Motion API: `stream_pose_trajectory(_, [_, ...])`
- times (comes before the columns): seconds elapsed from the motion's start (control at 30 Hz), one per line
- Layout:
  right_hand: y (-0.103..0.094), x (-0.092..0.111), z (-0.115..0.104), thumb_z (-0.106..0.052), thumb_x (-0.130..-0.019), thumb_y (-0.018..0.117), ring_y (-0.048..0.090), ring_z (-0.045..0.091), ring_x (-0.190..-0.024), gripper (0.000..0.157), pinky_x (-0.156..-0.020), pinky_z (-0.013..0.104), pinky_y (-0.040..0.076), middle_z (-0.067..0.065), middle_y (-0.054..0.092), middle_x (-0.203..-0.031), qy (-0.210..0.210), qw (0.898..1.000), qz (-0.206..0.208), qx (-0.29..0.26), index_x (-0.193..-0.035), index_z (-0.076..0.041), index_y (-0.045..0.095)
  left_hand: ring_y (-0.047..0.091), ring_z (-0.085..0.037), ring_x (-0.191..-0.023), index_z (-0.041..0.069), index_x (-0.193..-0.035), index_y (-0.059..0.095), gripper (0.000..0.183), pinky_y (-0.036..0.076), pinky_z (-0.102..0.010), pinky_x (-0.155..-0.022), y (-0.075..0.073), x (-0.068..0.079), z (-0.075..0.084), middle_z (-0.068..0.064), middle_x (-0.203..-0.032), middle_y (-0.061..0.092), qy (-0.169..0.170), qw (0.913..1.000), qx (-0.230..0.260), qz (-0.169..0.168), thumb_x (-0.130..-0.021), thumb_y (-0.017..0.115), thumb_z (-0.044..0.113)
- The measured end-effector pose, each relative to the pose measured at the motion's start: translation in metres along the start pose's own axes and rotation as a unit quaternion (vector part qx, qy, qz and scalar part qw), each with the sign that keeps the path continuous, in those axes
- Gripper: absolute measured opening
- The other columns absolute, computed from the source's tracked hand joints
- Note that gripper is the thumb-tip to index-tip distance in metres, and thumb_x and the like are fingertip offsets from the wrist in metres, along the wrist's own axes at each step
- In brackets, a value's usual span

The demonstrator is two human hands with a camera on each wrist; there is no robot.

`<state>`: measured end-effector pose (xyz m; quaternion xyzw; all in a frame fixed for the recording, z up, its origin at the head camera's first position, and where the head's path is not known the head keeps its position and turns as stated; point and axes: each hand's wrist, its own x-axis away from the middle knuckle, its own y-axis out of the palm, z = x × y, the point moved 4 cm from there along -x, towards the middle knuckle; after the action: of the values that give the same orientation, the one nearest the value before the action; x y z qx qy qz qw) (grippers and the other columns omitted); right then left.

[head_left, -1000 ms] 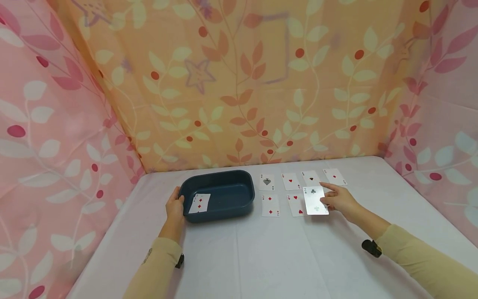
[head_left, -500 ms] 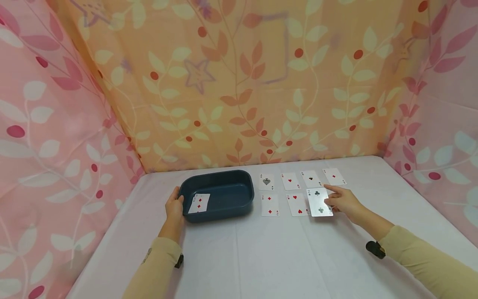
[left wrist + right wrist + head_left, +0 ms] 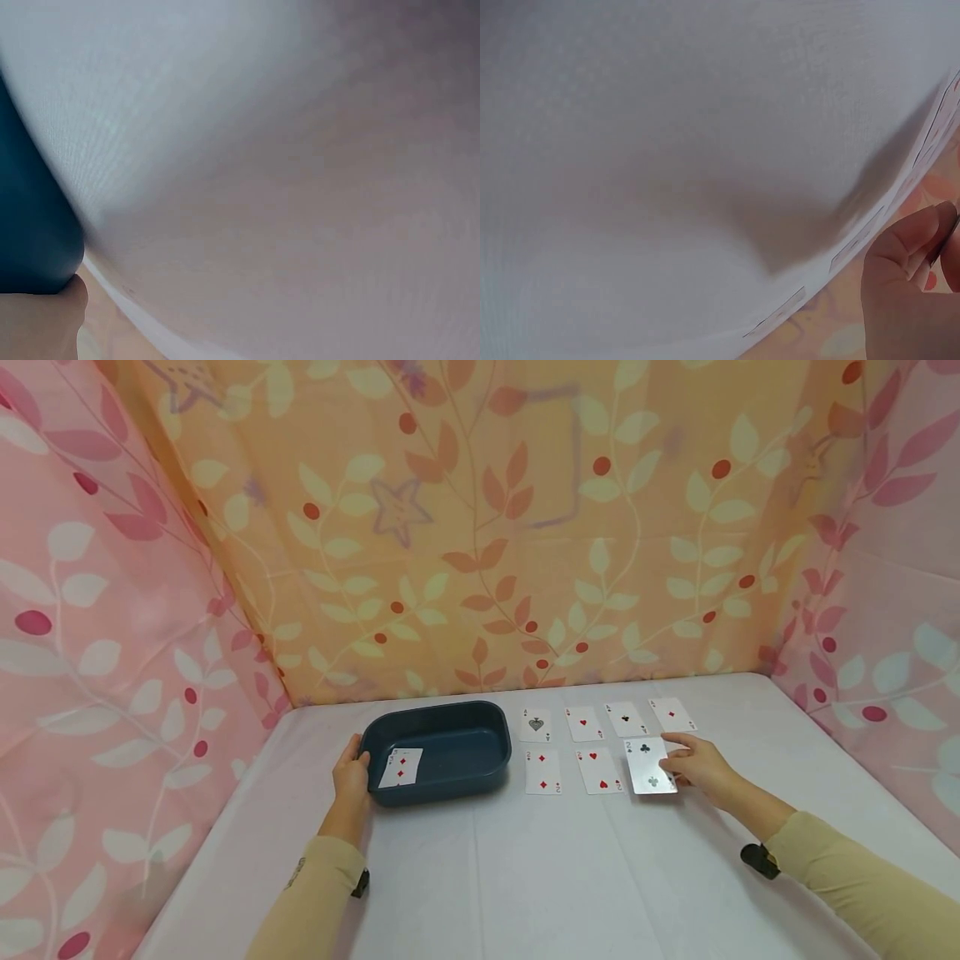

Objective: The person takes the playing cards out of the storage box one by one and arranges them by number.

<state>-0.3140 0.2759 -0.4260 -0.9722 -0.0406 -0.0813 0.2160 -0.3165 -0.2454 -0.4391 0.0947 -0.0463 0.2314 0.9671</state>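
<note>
My right hand pinches the right edge of a two of clubs card, held slightly above the table just right of the two of hearts. In the right wrist view the thumb and fingers close on the card's dark thin edge. At the left end of a dark blue rectangular tray, my left hand grips the rim. A card with red diamonds lies inside the tray at its left. The left wrist view shows only a finger against the tray's side.
Behind lies a row of aces: spades, hearts, clubs and diamonds. In front of the ace of spades is the two of diamonds. Patterned curtains enclose the white-covered table.
My right hand has carried the two of clubs a little to the right, off the two of hearts, which now shows whole. The left hand and tray have stayed put.
</note>
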Motion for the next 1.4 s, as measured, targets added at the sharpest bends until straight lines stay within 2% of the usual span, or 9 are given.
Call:
stream_pose_trajectory(0.17, [-0.002, -0.003, 0.003, 0.0, -0.092, 0.06, 0.058, 0.012, -0.076, 0.063, -0.064, 0.028, 0.052, 0.023, 0.061, -0.108, 0.017, 1.0, 0.01, 0.008, -0.144, 0.011, 0.028, 0.012, -0.018, -0.147, 0.007, -0.154, 0.022, 0.052, 0.01, -0.029, -0.118, 0.0, 0.0, 0.0, -0.005, -0.159, 0.02, -0.003, 1.0, 0.004, 0.003, -0.103, 0.034, 0.001])
stream_pose_trajectory(0.37, [-0.005, -0.008, 0.007, -0.002, -0.093, 0.06, 0.058, 0.012, -0.076, 0.059, -0.064, 0.028, 0.051, 0.023, 0.063, -0.109, 0.032, 0.999, 0.016, 0.012, -0.142, 0.012, 0.032, 0.01, -0.016, -0.147, 0.009, -0.154, 0.02, 0.052, 0.01, -0.031, -0.118, -0.001, -0.003, 0.0, -0.002, -0.16, 0.018, -0.024, 0.9997, 0.008, -0.006, -0.104, 0.031, 0.001])
stream_pose_trajectory(0.63, [-0.008, -0.012, 0.012, -0.004, -0.095, 0.055, 0.058, 0.01, -0.079, 0.058, -0.065, 0.027, 0.052, 0.033, 0.049, -0.127, 0.037, 0.999, 0.007, 0.009, -0.144, 0.014, 0.029, 0.01, -0.017, -0.147, 0.009, -0.154, 0.021, 0.052, 0.01, -0.031, -0.118, -0.002, -0.005, -0.001, -0.002, -0.16, 0.018, -0.028, 0.9995, 0.013, -0.003, -0.104, 0.031, 0.001])
stream_pose_trajectory(0.73, [-0.008, -0.014, 0.013, -0.004, -0.095, 0.054, 0.057, 0.01, -0.076, 0.057, -0.064, 0.026, 0.051, 0.03, 0.052, -0.122, 0.037, 0.999, 0.008, 0.011, -0.143, 0.014, 0.029, 0.009, -0.017, -0.147, 0.009, -0.154, 0.02, 0.052, 0.01, -0.031, -0.118, -0.001, -0.004, 0.0, -0.003, -0.16, 0.018, -0.026, 0.9996, 0.012, -0.004, -0.104, 0.031, 0.001])
stream_pose_trajectory(0.87, [-0.008, -0.015, 0.013, -0.004, -0.095, 0.053, 0.055, 0.01, -0.068, 0.057, -0.059, 0.025, 0.05, 0.014, 0.063, -0.097, 0.031, 0.999, 0.002, 0.008, -0.142, 0.016, 0.029, 0.009, -0.017, -0.147, 0.008, -0.154, 0.02, 0.052, 0.009, -0.03, -0.118, -0.001, -0.002, 0.0, -0.004, -0.16, 0.017, -0.02, 0.9997, 0.009, -0.004, -0.104, 0.031, 0.001])
stream_pose_trajectory(0.93, [-0.008, -0.016, 0.014, -0.004, -0.095, 0.052, 0.056, 0.01, -0.067, 0.057, -0.059, 0.024, 0.05, 0.011, 0.065, -0.091, 0.031, 1.0, 0.0, 0.005, -0.141, 0.018, 0.028, 0.008, -0.017, -0.147, 0.008, -0.154, 0.02, 0.052, 0.008, -0.03, -0.118, -0.002, -0.002, -0.001, -0.003, -0.16, 0.017, -0.02, 0.9997, 0.011, -0.003, -0.104, 0.031, 0.001])
stream_pose_trajectory(1.13, [-0.012, -0.016, 0.017, -0.004, -0.095, 0.05, 0.06, 0.006, -0.071, 0.057, -0.062, 0.024, 0.055, 0.016, 0.065, -0.098, 0.046, 0.999, 0.012, -0.012, -0.141, 0.02, 0.026, 0.009, -0.017, -0.147, 0.009, -0.154, 0.02, 0.052, 0.009, -0.031, -0.118, -0.001, -0.003, -0.002, -0.002, -0.16, 0.018, -0.024, 0.9996, 0.017, -0.003, -0.104, 0.031, 0.001])
stream_pose_trajectory(1.4, [-0.022, -0.01, 0.019, -0.009, -0.096, 0.053, 0.062, 0.006, -0.068, 0.059, -0.061, 0.024, 0.053, -0.003, 0.068, -0.081, 0.057, 0.998, 0.033, -0.017, -0.142, 0.017, 0.027, 0.009, -0.017, -0.147, 0.007, -0.154, 0.019, 0.052, 0.009, -0.031, -0.118, -0.002, -0.004, -0.002, -0.003, -0.16, 0.018, -0.018, 0.9997, 0.016, -0.005, -0.104, 0.031, 0.0])
